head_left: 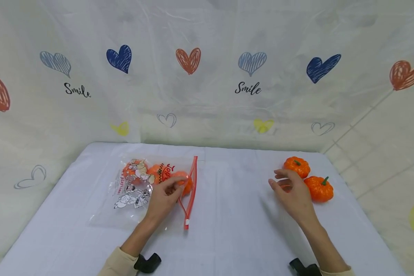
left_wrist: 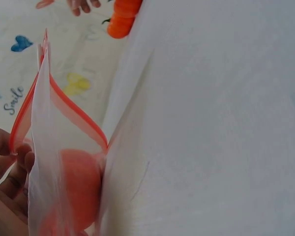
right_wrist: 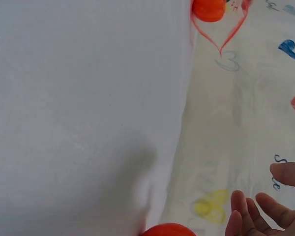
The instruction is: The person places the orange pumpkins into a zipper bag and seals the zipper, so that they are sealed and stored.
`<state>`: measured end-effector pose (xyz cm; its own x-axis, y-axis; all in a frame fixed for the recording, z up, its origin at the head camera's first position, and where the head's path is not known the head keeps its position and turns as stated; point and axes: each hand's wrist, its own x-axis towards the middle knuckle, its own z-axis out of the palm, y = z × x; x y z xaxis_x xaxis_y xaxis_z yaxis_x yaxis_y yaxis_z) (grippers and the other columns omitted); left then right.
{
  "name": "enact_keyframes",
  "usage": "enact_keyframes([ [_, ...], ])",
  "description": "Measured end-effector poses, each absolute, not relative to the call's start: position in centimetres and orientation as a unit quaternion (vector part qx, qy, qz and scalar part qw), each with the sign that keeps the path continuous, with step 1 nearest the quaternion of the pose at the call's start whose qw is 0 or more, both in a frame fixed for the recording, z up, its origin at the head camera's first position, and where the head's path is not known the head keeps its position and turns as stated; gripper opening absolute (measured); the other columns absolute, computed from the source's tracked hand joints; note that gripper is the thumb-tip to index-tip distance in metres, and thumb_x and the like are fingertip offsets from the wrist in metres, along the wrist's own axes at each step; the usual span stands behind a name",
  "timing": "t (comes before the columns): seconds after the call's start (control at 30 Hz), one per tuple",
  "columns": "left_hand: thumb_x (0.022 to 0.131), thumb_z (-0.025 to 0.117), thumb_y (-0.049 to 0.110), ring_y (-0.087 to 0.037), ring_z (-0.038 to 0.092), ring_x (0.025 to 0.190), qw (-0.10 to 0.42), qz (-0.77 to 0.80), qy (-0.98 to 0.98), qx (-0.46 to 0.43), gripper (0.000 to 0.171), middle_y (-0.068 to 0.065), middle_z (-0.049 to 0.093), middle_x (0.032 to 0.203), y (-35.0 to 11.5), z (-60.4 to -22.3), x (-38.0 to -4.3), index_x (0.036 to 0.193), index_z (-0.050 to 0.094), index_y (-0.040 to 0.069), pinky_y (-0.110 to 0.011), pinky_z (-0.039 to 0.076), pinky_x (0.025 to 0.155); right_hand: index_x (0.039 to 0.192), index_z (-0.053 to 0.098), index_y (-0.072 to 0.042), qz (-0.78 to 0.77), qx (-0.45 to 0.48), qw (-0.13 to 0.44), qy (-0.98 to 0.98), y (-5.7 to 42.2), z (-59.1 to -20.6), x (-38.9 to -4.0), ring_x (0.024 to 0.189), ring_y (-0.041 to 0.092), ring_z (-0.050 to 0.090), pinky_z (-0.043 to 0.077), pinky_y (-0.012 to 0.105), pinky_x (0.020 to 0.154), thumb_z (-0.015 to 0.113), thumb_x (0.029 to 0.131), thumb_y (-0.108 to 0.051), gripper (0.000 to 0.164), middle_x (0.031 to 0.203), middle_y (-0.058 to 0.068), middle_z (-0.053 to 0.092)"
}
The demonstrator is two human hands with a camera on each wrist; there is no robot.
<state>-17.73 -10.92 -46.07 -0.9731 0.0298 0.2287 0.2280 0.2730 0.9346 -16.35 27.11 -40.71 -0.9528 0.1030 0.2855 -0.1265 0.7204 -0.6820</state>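
My left hand (head_left: pixel 165 197) pinches the upper edge of a clear zip bag (head_left: pixel 101 209) by its red-orange zip strip (left_wrist: pixel 83 115). The mouth of the bag gapes open toward the right. Several small orange pumpkins (head_left: pixel 184 184) lie inside it, partly hidden by printed dogs and lettering. On the right of the table, my right hand (head_left: pixel 293 193) hovers with relaxed fingers and holds nothing. Close beside it sit two more orange pumpkins with green stems, a rear one (head_left: pixel 297 166) and a front one (head_left: pixel 319 189).
A white cloth covers the table (head_left: pixel 227 214). Behind it hangs a pale backdrop (head_left: pixel 214 99) printed with hearts and "Smile". Each wrist wears a black device, one on the left (head_left: pixel 147 263) and one on the right (head_left: pixel 303 268).
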Motion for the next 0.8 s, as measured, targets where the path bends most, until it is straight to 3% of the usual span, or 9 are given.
enact_keyframes([
  [0.1, 0.097, 0.071, 0.013, -0.015, 0.056, 0.077, 0.082, -0.598, -0.793, -0.081, 0.023, -0.007, 0.061, 0.082, -11.0, -46.1, -17.8, 0.116, 0.078, 0.022, -0.018, 0.047, 0.064, 0.131, 0.065, -0.006, 0.368, 0.005, 0.165, -0.915, 27.7, -40.7, -16.2, 0.09, -0.012, 0.055, 0.046, 0.004, 0.081, 0.074, 0.097, -0.027, 0.04, 0.121, 0.012, 0.071],
  [0.17, 0.097, 0.07, 0.013, -0.014, 0.056, 0.076, 0.084, -0.598, -0.793, -0.084, 0.023, -0.006, 0.061, 0.083, -10.9, -46.1, -17.8, 0.117, 0.078, 0.021, -0.018, 0.047, 0.064, 0.131, 0.065, -0.007, 0.369, 0.004, 0.166, -0.915, 28.1, -40.7, -16.1, 0.089, -0.015, 0.053, 0.046, 0.004, 0.081, 0.074, 0.097, -0.028, 0.041, 0.121, 0.012, 0.07],
  [0.43, 0.097, 0.071, 0.015, -0.014, 0.056, 0.077, 0.089, -0.596, -0.793, -0.091, 0.022, -0.006, 0.061, 0.082, -10.8, -46.1, -17.8, 0.117, 0.078, 0.022, -0.018, 0.047, 0.064, 0.134, 0.063, -0.009, 0.378, -0.013, 0.159, -0.912, 29.4, -40.5, -15.5, 0.087, -0.013, 0.057, 0.045, 0.004, 0.077, 0.071, 0.099, -0.03, 0.042, 0.125, 0.006, 0.065],
  [0.8, 0.097, 0.07, 0.013, -0.015, 0.056, 0.078, 0.087, -0.595, -0.795, -0.084, 0.023, -0.006, 0.062, 0.083, -11.0, -46.4, -17.7, 0.117, 0.078, 0.022, -0.018, 0.048, 0.065, 0.131, 0.063, -0.005, 0.359, -0.026, 0.171, -0.917, 31.1, -40.6, -15.2, 0.09, -0.013, 0.05, 0.045, 0.005, 0.072, 0.071, 0.099, -0.031, 0.042, 0.123, 0.011, 0.064],
])
